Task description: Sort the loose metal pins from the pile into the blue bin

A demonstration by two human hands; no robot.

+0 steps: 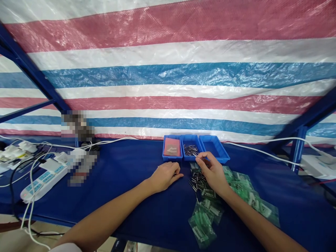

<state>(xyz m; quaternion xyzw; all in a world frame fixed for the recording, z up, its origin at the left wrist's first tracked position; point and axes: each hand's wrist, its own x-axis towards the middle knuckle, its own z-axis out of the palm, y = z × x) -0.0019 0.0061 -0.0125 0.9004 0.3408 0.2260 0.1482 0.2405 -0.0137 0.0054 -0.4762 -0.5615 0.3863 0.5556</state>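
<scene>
My right hand [212, 175] is closed in a pinch at the front rim of the middle blue bin [185, 158]. Whatever its fingertips hold is too small to make out. Thin metal pieces [191, 150] lie inside that bin. More slim metal pieces [195, 182] are heaped on the table below the right hand, partly hidden by it. My left hand [165, 176] rests on the table in front of the left blue bin [172, 159], fingers curled around something small that I cannot identify. Green plastic packets [203, 224] lie in front of and beside the right forearm.
A pink-red packet [176, 142] lies in the left bin. The right blue bin [214, 147] stands beside the middle one. A white power strip [43, 183] with plugs and cables occupies the table's left side. Another white device [319, 166] sits at far right. Striped sheeting [168, 77] hangs behind.
</scene>
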